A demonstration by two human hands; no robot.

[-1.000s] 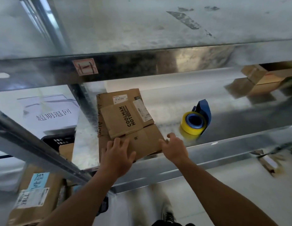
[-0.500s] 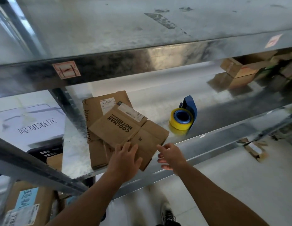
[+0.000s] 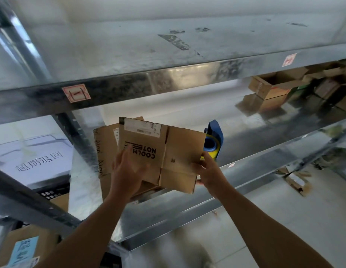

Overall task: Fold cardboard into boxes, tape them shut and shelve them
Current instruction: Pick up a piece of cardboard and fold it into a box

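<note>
A flattened brown cardboard box (image 3: 174,149) printed "COOLMAN NOT", with a white label along its top, is raised off the metal shelf (image 3: 245,144). My left hand (image 3: 127,171) grips its lower left part, fingers curled over the front. At the lower right edge, my right hand (image 3: 209,171) pinches the cardboard. A second flat cardboard piece (image 3: 105,147) lies on the shelf behind and to the left. A blue tape dispenser with a yellow roll (image 3: 212,144) stands on the shelf, partly hidden by the raised cardboard.
The upper shelf beam (image 3: 168,82) runs across just above. Several open cardboard boxes (image 3: 274,88) stand at the shelf's far right. A labelled box (image 3: 23,248) and a dark crate (image 3: 52,192) sit lower left. Cardboard scraps (image 3: 296,180) lie on the floor.
Both hands have taken hold of the top flat cardboard and lifted it off the pile, turning it upright so that it now covers part of the tape dispenser.
</note>
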